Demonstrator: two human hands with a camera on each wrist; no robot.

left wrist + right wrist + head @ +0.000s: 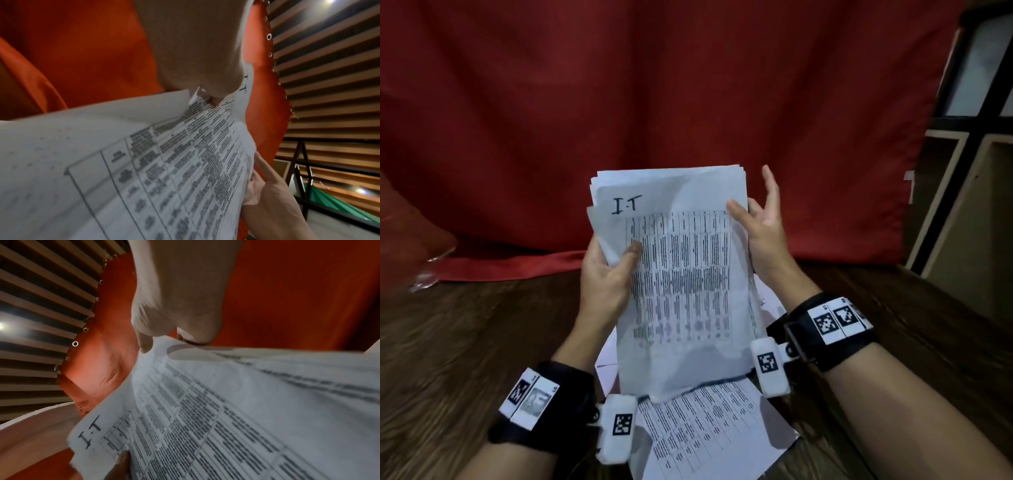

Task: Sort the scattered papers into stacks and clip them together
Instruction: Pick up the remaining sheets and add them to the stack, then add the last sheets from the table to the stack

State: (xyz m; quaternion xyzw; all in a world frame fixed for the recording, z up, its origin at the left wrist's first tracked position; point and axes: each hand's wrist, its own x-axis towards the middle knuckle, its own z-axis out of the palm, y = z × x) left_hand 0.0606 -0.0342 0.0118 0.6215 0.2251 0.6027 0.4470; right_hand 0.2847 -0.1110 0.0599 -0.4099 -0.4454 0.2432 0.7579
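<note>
I hold a stack of white papers (pixel 688 274) upright over the table; its top sheet carries a printed table and the handwritten label "I.T". My left hand (pixel 606 274) grips the stack's left edge, thumb pressed on the front. My right hand (pixel 760 222) pinches the upper right edge, thumb on the front, with the index finger pointing up free of the paper. The left wrist view shows the stack (pixel 164 170) from below and the right hand's fingers (pixel 267 175) behind it. In the right wrist view the labelled sheet (pixel 226 410) fills the lower frame.
Loose printed papers (pixel 705 435) lie on the dark wooden table (pixel 465 342) under the held stack. A red cloth (pixel 654 102) hangs behind the table. A shelf unit (pixel 969 171) stands at the right, and a clear plastic item (pixel 431 270) lies at the far left.
</note>
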